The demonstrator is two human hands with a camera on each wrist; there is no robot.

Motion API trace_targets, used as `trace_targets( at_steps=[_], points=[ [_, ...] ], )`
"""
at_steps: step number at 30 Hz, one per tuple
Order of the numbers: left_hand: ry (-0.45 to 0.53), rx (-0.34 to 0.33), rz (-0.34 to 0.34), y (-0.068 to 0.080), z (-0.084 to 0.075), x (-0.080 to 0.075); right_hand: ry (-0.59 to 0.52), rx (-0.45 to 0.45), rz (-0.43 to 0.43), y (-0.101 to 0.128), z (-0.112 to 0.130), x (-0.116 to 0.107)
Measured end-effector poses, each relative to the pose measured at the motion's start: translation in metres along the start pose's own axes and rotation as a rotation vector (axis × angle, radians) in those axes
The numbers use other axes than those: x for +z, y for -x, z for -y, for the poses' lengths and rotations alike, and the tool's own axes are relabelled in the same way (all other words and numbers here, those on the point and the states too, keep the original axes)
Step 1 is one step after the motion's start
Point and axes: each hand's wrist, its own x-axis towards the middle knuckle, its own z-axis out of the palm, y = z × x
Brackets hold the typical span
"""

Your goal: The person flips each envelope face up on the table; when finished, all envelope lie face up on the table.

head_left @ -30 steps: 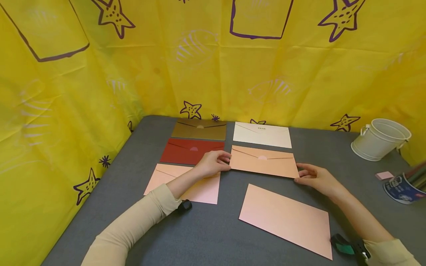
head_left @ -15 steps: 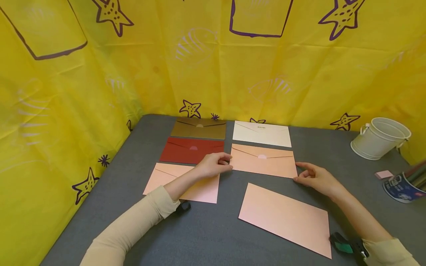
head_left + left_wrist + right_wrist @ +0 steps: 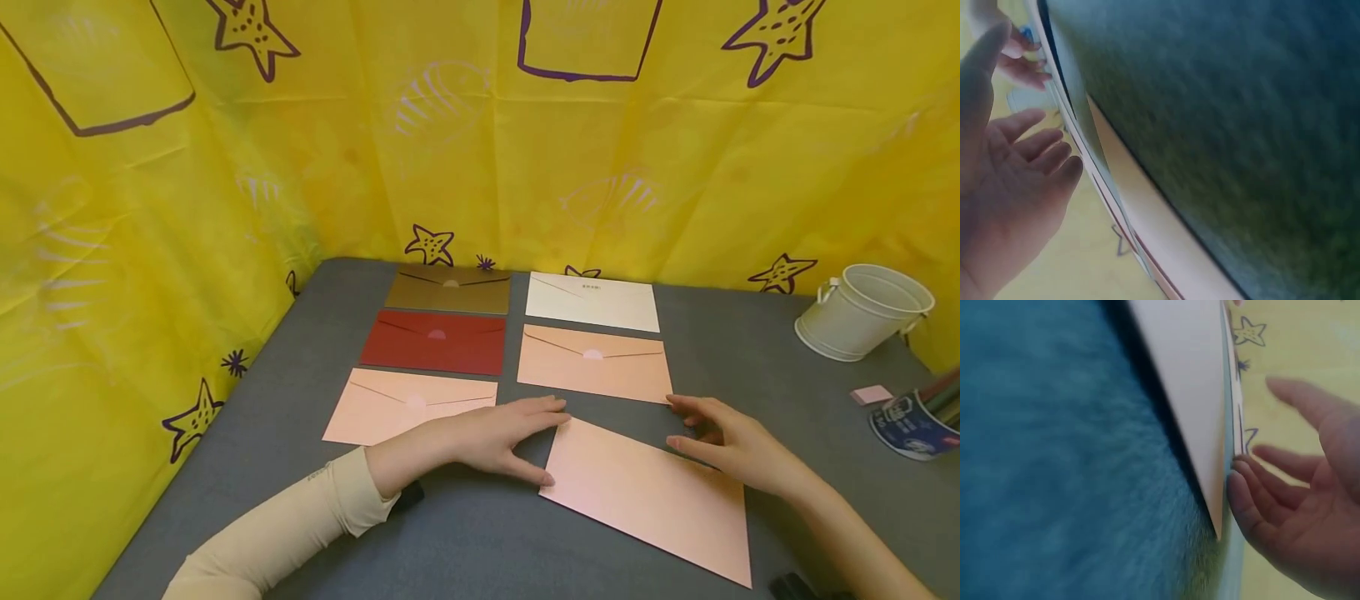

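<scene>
The left hand (image 3: pixel 491 435) lay with fingers spread and straight, its thumb tip touching the near left corner of the pink envelope (image 3: pixel 648 492). The right hand (image 3: pixel 731 442) rested on the envelope's far edge, fingers loosely extended and gripping nothing.

The pink envelope (image 3: pixel 645 492) nearest the hands is smooth paper with a faint pearly sheen, like the other paper envelopes. The table (image 3: pixel 465 533) is covered in matt grey felt-like cloth. The white bucket (image 3: pixel 862 312) looks like painted metal, and the yellow backdrop (image 3: pixel 450 150) is thin, creased, slightly glossy sheeting.
</scene>
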Motion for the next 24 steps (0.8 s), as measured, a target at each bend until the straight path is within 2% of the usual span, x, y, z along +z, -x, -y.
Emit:
trace_targets(
  at_steps=[5,8,13,18,24],
  points=[
    [-0.129,0.075,0.079,-0.002,-0.006,0.006,0.066,-0.099,0.037,0.021,0.005,0.004],
    [-0.181,0.086,0.09,-0.004,-0.007,0.008,0.089,-0.155,0.073,0.033,0.006,0.007],
    [-0.251,0.104,0.095,-0.006,-0.007,0.01,0.051,-0.277,0.156,0.049,0.006,0.012],
    [-0.277,0.109,0.1,-0.006,-0.007,0.012,0.016,-0.236,0.229,0.057,0.007,0.014],
    [-0.261,0.087,0.118,-0.006,-0.008,0.012,0.054,-0.257,0.246,0.059,0.007,0.017]
  ],
)
